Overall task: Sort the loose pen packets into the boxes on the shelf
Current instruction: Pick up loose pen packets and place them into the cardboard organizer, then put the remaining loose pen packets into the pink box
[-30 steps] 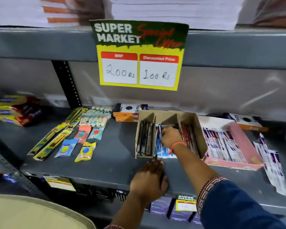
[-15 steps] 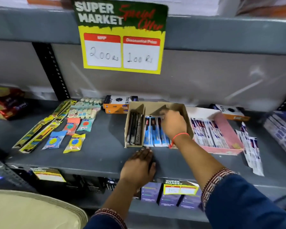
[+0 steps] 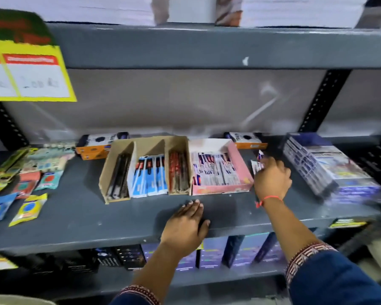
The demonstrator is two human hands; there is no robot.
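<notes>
1. Reaching right now: your right hand [image 3: 272, 180] has left the brown box [image 3: 146, 170], where it was half a second ago, and crossed past the pink box [image 3: 242, 167] to the loose packets [image 3: 257, 165] lying just right of it.
2. Its fingers curl down onto those packets; whether they have pinched one yet, I cannot tell.
3. That looks like the blue packets are settled and the next pickup is starting.
4. Your left hand [image 3: 186, 225] stays flat on the shelf [image 3: 75, 216] in front of the pink box, fingers together, thumb out, holding nothing.
5. Watch the room: the pink box wall sits right against your right wrist, and a dark stack [image 3: 326, 168] stands close on the far side. Lift straight up, then swing left over the low pink rim.
</notes>
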